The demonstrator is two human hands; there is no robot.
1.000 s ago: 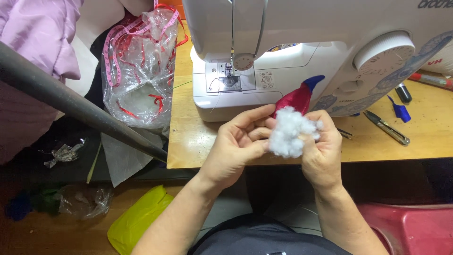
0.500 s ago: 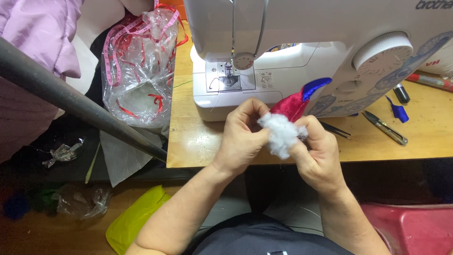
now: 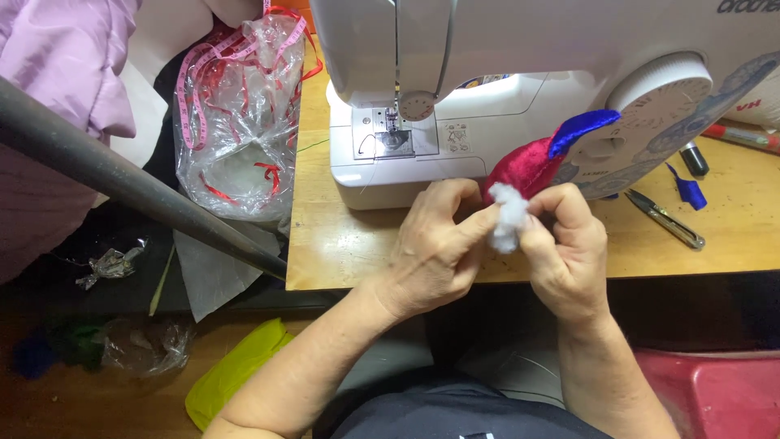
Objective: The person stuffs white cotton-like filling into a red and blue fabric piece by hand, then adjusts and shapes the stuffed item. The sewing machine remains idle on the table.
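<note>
Stuffing (image 3: 505, 223), a small white tuft of fibre, sits pinched between both my hands just above the front edge of the bench (image 3: 341, 244). My left hand (image 3: 435, 244) has its thumb and forefinger closed on the tuft from the left; my right hand (image 3: 569, 244) has its fingers closed on it from the right and, as far as I can tell, also grips the lower end of the red plush piece (image 3: 520, 167). That piece rises directly behind the tuft, touching it. Its long axis runs up and to the right, away from me, ending in a blue velvet tip (image 3: 583, 126) that lies against the sewing machine. So the open end of the plush faces my fingers and the tuft lies right at its mouth; my right hand is nearer to it.

Close behind stands the white sewing machine (image 3: 455, 138), its needle plate (image 3: 390, 138) to the left of my hands. To the right on the bench lie thread snips (image 3: 662, 218) and a scrap of blue fabric (image 3: 689, 191), well clear. Left of the machine hangs a clear plastic bag (image 3: 240, 122) with red ribbon and a pink measuring tape. A dark pole (image 3: 130, 187) crosses diagonally below it.
</note>
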